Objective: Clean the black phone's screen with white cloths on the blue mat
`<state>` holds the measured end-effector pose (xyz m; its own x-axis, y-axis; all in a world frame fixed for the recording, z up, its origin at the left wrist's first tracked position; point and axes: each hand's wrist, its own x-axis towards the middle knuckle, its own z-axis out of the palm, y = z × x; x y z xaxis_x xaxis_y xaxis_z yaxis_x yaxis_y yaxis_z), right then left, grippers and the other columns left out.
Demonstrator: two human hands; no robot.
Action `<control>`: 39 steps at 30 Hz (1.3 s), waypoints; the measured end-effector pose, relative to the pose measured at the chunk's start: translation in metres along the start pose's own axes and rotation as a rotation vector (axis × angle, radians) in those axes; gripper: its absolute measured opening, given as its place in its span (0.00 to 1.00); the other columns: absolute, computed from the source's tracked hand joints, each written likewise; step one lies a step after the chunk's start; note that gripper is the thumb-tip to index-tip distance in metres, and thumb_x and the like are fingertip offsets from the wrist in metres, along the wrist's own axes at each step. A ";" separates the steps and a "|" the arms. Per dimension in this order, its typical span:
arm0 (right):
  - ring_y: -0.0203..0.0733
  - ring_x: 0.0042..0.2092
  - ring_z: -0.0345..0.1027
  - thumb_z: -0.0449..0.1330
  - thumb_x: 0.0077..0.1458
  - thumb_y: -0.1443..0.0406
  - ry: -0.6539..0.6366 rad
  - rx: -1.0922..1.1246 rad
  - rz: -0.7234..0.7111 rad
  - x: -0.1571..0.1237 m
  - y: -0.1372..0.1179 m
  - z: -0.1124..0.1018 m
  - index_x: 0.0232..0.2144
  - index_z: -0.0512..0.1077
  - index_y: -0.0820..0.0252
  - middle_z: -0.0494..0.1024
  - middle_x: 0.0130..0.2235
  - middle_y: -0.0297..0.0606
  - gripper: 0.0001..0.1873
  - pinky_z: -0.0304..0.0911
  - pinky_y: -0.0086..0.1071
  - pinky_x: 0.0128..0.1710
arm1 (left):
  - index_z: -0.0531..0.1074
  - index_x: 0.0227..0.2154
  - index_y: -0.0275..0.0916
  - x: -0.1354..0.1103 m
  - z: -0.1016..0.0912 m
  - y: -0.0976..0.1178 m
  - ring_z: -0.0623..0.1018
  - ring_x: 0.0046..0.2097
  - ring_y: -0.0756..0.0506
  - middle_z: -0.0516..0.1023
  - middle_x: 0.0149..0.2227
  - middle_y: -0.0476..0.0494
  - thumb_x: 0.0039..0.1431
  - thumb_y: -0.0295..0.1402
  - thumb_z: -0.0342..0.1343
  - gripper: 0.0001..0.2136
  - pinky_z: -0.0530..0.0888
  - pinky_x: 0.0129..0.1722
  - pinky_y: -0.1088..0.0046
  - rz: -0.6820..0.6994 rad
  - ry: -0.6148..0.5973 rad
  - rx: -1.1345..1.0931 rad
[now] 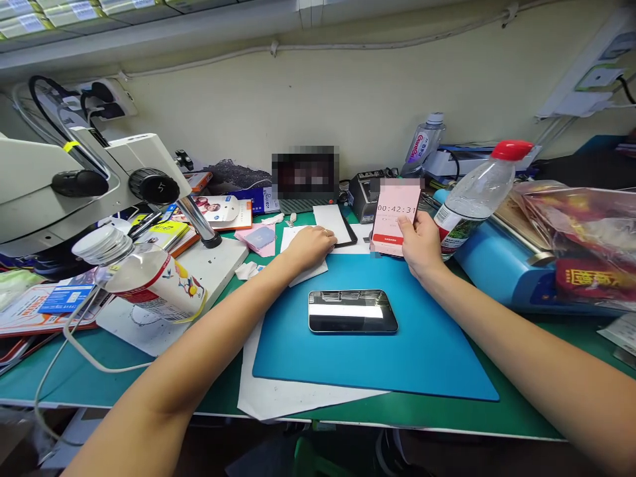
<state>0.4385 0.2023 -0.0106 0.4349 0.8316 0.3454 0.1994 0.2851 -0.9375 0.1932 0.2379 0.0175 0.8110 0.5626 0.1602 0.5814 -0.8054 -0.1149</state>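
Note:
My right hand is closed around the lower right edge of a phone, its thumb on the screen. That phone stands upright with a pink display and a timer reading 00:42:31. My left hand lies palm down on white paper, with its fingers partly hidden; nothing shows in it. Just beyond it is a dark flat device with a white sheet on top. Between my arms, a second phone rests flat on the blue mat, its dark screen reflecting light.
A microscope and a tilted bottle with a white cap are on the left. At right, a red-capped bottle leans by a blue machine and a plastic bag. A small screen stands against the wall.

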 end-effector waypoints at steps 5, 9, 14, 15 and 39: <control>0.51 0.50 0.77 0.62 0.57 0.54 -0.039 0.048 0.025 0.011 0.005 0.016 0.43 0.68 0.52 0.82 0.50 0.42 0.15 0.73 0.48 0.51 | 0.79 0.37 0.35 -0.009 -0.004 -0.011 0.80 0.46 0.39 0.82 0.39 0.37 0.59 0.17 0.49 0.14 0.73 0.47 0.63 0.038 -0.017 -0.010; 0.50 0.47 0.79 0.63 0.56 0.55 -0.074 0.093 0.077 0.019 0.007 0.021 0.41 0.68 0.53 0.84 0.46 0.40 0.14 0.75 0.46 0.48 | 0.80 0.40 0.37 -0.016 -0.008 -0.015 0.80 0.49 0.40 0.83 0.45 0.39 0.60 0.18 0.49 0.16 0.75 0.47 0.65 0.004 -0.005 -0.051; 0.50 0.46 0.80 0.65 0.54 0.57 -0.126 0.119 0.134 0.022 0.001 0.014 0.41 0.71 0.52 0.85 0.42 0.38 0.13 0.76 0.46 0.45 | 0.76 0.52 0.39 -0.025 -0.016 -0.009 0.77 0.57 0.41 0.77 0.59 0.42 0.67 0.25 0.46 0.17 0.74 0.56 0.65 -0.102 0.057 -0.124; 0.50 0.46 0.80 0.65 0.54 0.58 -0.132 0.121 0.144 0.022 -0.001 0.012 0.40 0.72 0.52 0.85 0.42 0.37 0.13 0.77 0.46 0.45 | 0.75 0.54 0.38 -0.029 -0.020 -0.006 0.76 0.58 0.41 0.76 0.60 0.42 0.68 0.26 0.45 0.18 0.73 0.58 0.65 -0.127 0.076 -0.158; 0.58 0.57 0.72 0.59 0.62 0.50 -0.404 -0.503 -0.258 -0.058 -0.065 -0.040 0.66 0.63 0.53 0.78 0.56 0.46 0.33 0.67 0.53 0.58 | 0.72 0.47 0.38 -0.121 -0.037 0.041 0.75 0.50 0.39 0.78 0.47 0.40 0.68 0.33 0.48 0.11 0.73 0.50 0.60 -0.389 0.172 -0.448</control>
<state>0.4353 0.1166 0.0316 -0.0224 0.9070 0.4206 0.6777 0.3231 -0.6606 0.1168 0.1298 0.0294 0.5015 0.8227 0.2678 0.7184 -0.5684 0.4009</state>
